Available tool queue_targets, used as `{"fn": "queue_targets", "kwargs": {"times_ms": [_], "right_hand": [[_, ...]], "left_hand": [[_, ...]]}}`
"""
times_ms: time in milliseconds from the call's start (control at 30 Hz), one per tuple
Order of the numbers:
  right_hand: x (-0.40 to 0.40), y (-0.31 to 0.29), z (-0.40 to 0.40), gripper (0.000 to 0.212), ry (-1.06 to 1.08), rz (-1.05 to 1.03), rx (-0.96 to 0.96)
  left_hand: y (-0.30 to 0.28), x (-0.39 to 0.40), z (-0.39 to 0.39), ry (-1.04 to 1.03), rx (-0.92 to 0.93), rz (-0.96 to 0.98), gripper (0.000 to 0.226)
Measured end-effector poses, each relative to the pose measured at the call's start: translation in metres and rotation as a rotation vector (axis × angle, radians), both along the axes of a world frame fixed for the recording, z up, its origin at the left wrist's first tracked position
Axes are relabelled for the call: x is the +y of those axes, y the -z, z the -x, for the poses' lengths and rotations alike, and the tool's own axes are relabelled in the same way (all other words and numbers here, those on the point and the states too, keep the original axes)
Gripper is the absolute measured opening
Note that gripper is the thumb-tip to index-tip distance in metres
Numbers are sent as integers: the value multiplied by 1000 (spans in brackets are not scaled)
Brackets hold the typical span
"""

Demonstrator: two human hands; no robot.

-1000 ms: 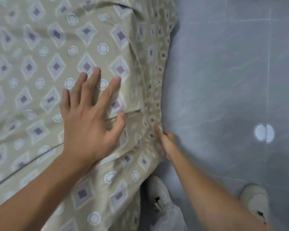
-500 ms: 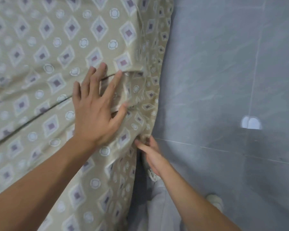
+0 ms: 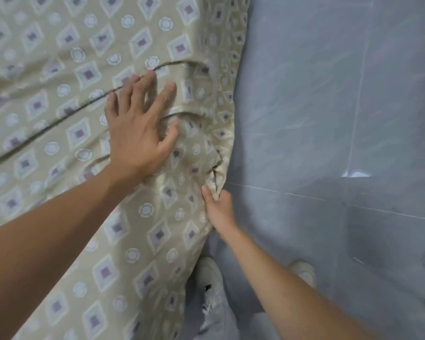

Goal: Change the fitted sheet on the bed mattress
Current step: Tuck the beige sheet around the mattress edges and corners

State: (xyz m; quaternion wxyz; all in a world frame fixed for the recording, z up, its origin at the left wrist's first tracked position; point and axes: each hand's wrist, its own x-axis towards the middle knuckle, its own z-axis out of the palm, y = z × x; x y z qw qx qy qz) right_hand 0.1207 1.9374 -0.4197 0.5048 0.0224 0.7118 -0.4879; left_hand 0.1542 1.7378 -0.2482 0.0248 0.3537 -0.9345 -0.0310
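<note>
- We see the fitted sheet [image 3: 88, 69], beige with purple diamonds and pale rings, spread over the bed mattress and filling the left part of the view; its edge hangs down the mattress side next to the grey tiled floor [image 3: 329, 94].
- Our left hand [image 3: 139, 130] lies flat on top of the sheet near that edge, fingers [image 3: 166, 93] straight and spread, pressing the cloth and grasping nothing; the thumb dips into a small fold.
- Long creases run across the sheet from the left towards this hand.
- Our right hand [image 3: 219, 207] is lower, at the mattress side, its fingers clenched round a gathered bunch of the sheet's edge.
- Below it stand two white shoes [image 3: 210, 273] on the floor, one just beside the hanging sheet.
</note>
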Motion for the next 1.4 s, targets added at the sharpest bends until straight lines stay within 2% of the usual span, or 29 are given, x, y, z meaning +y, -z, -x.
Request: {"fn": "queue_targets", "kwargs": {"times_ms": [133, 267, 367, 500, 567, 700, 833, 900, 967, 1067, 1200, 1267, 1333, 1400], "right_hand": [[-9, 23, -21, 20, -7, -58, 111], [-12, 70, -42, 37, -101, -189, 214], [-2, 109, -52, 31, -82, -216, 223], [-1, 130, -46, 39, -174, -388, 296], [3, 126, -45, 47, -114, -426, 170], [44, 104, -63, 51, 78, -254, -252], [91, 91, -99, 63, -18, -253, -486], [102, 71, -112, 57, -73, -219, -519], [106, 53, -122, 40, -119, -166, -505], [107, 35, -143, 44, -127, -113, -473], [92, 35, -160, 37, -71, -156, -272], [91, 50, -169, 38, -151, -174, -143], [95, 69, -168, 42, -258, -281, -19], [101, 77, -161, 33, -304, -414, 50]], "left_hand": [[-19, 31, -21, 61, -105, -17, 71], [-29, 56, -48, 82, -99, -21, 72], [-15, 64, -68, 102, -125, -23, 72], [6, 74, -83, 164, -33, 13, 65], [9, 74, -84, 150, 41, -4, 61], [6, 79, -85, 113, 91, -25, 62], [3, 84, -88, 86, 62, -5, 65], [0, 90, -91, 70, 49, -13, 67], [0, 93, -90, 68, 48, -13, 67], [3, 95, -93, 72, 35, 0, 67], [5, 97, -96, 79, 47, 19, 68], [6, 97, -96, 82, 63, 19, 68], [8, 97, -98, 81, 69, 21, 69], [9, 96, -99, 88, 76, 33, 71]]}}
